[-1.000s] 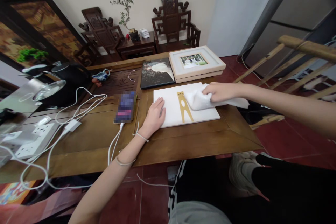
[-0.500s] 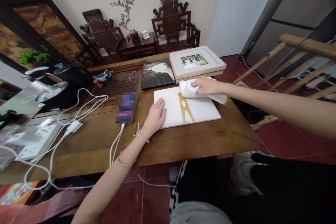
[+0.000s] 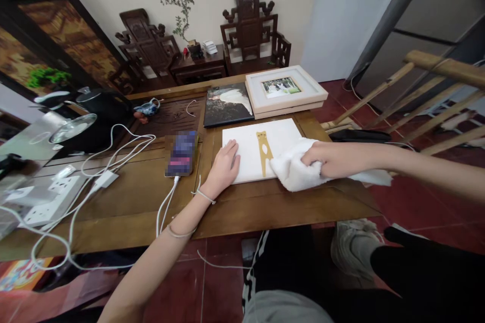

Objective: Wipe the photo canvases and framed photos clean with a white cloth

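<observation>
A white board (image 3: 247, 149) with a yellow-brown cat figure (image 3: 262, 147) on it lies flat on the wooden table (image 3: 242, 214). On the board's left edge my left hand (image 3: 224, 165) rests flat, its fingers stretched out. My right hand (image 3: 316, 159) is closed round a bunched white cloth (image 3: 295, 167), which covers the board's lower right corner and hides one leg of the cat. Part of the cloth trails beyond my right wrist, past the table's right side.
Behind the board lie a dark photo panel (image 3: 227, 105) and a pale framed photo (image 3: 312, 90). Left of my left hand is a phone (image 3: 182, 154) on a white cable. A power strip (image 3: 56, 199), tangled cords and a black kettle (image 3: 104, 111) occupy the left side.
My right hand has moved the cloth from the board's upper right part down to its lower right corner, towards me. My left hand has stayed in place on the board.
</observation>
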The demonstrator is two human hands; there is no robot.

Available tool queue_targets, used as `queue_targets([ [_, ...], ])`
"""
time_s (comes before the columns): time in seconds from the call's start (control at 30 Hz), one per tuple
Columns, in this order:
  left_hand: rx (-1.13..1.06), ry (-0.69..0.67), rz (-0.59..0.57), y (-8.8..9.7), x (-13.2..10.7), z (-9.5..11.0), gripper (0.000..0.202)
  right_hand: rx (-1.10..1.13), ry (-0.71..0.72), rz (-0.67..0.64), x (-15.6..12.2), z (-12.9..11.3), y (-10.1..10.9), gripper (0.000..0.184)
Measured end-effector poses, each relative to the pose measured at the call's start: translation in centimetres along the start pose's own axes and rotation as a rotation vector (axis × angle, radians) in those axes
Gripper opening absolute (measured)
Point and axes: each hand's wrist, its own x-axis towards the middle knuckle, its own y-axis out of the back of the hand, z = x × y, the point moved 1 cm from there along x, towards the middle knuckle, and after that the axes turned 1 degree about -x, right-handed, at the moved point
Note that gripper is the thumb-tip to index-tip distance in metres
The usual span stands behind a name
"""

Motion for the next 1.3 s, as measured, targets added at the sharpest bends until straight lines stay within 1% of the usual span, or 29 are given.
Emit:
queue_targets([
  [0.07,-0.004,-0.003,0.008,0.0,0.0,-0.1,0.039,0.019,0.012,0.013,0.5,0.5,0.7,0.019],
  [0.13,-0.003,-0.005,0.01,-0.1,0.0,-0.1,0.039,0.006,0.015,0.064,1.5,1.3,1.5,0.016],
  [0.23,0.006,-0.004,0.006,0.0,0.0,0.0,0.04,-0.067,-0.009,0.173,3.9,2.4,2.7,0.013],
  [0.33,0.002,-0.001,0.008,0.0,0.1,0.0,0.04,-0.161,-0.085,0.288,6.7,2.8,3.8,0.014],
  [0.43,-0.001,0.001,0.007,0.0,0.1,-0.1,0.041,-0.209,-0.16,0.381,9.3,2.0,4.5,0.015],
  [0.5,-0.002,0.003,0.003,0.0,0.1,-0.2,0.041,-0.226,-0.162,0.419,10.8,1.2,4.6,0.018],
  [0.57,-0.006,0.003,0.005,0.0,0.1,-0.2,0.041,-0.258,-0.123,0.43,11.9,0.3,4.4,0.021],
  [0.67,-0.015,0.004,0.011,0.0,0.1,-0.2,0.04,-0.318,-0.028,0.403,12.9,-0.9,3.6,0.025],
  [0.73,-0.018,0.007,0.006,0.0,0.1,-0.2,0.041,-0.336,0.016,0.369,12.9,-1.7,2.8,0.032],
  [0.83,-0.018,0.003,-0.01,0.0,0.1,-0.3,0.041,-0.333,0.02,0.303,11.7,-3.0,1.3,0.037],
  [0.93,-0.017,0.003,-0.005,-0.2,0.1,-0.4,0.042,-0.314,0.017,0.255,9.6,-4.5,-0.4,0.035],
  [1.13,0.003,0.006,0.002,-0.2,0.1,-0.3,0.04,-0.214,0.09,0.199,5.4,-6.9,-3.9,0.031],
  [1.23,0.024,0.008,-0.016,-0.2,0.1,-0.2,0.042,-0.19,0.12,0.197,4.6,-7.1,-4.5,0.027],
  [1.3,0.022,0.01,-0.022,-0.1,0.1,-0.2,0.041,-0.206,0.106,0.201,4.7,-6.8,-4.2,0.026],
])
